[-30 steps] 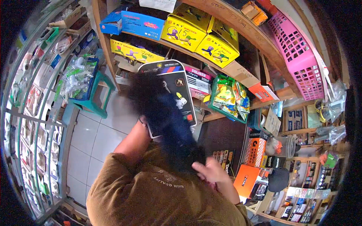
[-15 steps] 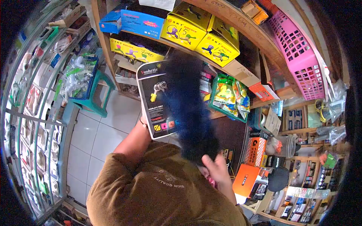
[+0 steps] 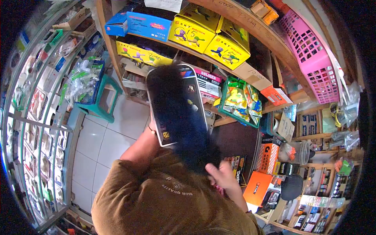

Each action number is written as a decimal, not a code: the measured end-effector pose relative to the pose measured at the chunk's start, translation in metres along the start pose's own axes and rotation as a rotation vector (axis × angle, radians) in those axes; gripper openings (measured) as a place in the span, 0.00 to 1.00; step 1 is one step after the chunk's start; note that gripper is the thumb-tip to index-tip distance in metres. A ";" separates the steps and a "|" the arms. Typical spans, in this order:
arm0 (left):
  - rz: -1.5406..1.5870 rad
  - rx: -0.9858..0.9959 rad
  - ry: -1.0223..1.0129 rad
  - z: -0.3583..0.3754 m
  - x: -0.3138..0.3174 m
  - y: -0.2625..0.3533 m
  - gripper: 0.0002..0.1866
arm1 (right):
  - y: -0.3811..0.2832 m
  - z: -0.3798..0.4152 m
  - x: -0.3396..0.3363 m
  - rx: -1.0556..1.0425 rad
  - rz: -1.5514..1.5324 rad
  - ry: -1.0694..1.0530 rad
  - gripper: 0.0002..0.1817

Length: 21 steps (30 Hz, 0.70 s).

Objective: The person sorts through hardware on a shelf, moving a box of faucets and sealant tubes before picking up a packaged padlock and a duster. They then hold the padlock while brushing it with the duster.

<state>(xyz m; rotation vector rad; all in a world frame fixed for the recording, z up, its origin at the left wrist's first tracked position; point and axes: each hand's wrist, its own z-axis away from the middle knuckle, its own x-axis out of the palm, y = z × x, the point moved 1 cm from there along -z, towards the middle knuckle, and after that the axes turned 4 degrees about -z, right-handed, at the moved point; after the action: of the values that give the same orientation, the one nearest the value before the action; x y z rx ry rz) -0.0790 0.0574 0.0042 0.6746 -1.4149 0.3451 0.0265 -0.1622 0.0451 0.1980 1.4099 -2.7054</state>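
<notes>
In my left hand [image 3: 153,123] is a dark carded package [image 3: 198,108] with a white rim, held up before the shelf; most of that hand is behind it. A dark, fluffy duster [image 3: 188,125], smeared by motion, lies across the front of the package and hides much of its print. My right hand [image 3: 223,177] is closed around the duster's lower end, to the right of my chest. Its handle is mostly hidden by the fingers.
Yellow bibcock boxes [image 3: 192,33] and a blue box [image 3: 147,26] line the shelf ahead. Beside them are a green basket of packets [image 3: 239,102] and a pink basket [image 3: 309,58]. Left are a green stool [image 3: 102,105] and glass shelving [image 3: 39,121]; an orange box [image 3: 256,190] is right.
The duster has swept left across the package, covering its printed name and picture. The package has shifted right and turned slightly. A pink box behind it now shows.
</notes>
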 end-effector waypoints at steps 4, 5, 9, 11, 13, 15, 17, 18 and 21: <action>-0.088 0.042 0.069 0.008 0.012 0.002 0.31 | 0.011 -0.005 -0.003 -0.004 0.249 0.030 0.24; -0.113 0.044 0.085 0.009 0.014 0.002 0.31 | 0.004 -0.005 0.003 -0.177 0.236 0.051 0.24; 0.118 -0.056 -0.079 0.001 -0.013 -0.002 0.31 | -0.007 0.000 -0.007 0.014 -0.072 0.172 0.20; 0.090 -0.049 -0.039 -0.011 -0.048 -0.013 0.29 | -0.013 0.002 -0.005 0.000 0.063 0.132 0.20; -0.239 0.172 -0.145 -0.018 -0.048 -0.016 0.29 | -0.016 0.000 0.008 -0.318 0.182 0.085 0.21; -0.196 0.142 -0.119 0.027 -0.043 -0.019 0.28 | -0.014 0.000 0.003 -0.126 0.096 0.097 0.21; -0.151 0.119 -0.090 -0.010 -0.011 -0.012 0.27 | -0.005 -0.004 -0.004 0.049 -0.158 0.108 0.22; -0.129 0.112 -0.075 0.012 -0.011 -0.007 0.26 | -0.003 -0.005 -0.004 0.048 -0.152 0.107 0.22; -0.070 0.074 -0.035 0.020 0.017 -0.004 0.24 | 0.007 -0.006 0.005 -0.140 0.087 -0.030 0.22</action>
<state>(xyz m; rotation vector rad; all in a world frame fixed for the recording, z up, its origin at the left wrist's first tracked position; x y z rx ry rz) -0.0894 0.0393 0.0202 0.7926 -1.4131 0.3332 0.0231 -0.1620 0.0351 0.2031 1.5366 -2.5187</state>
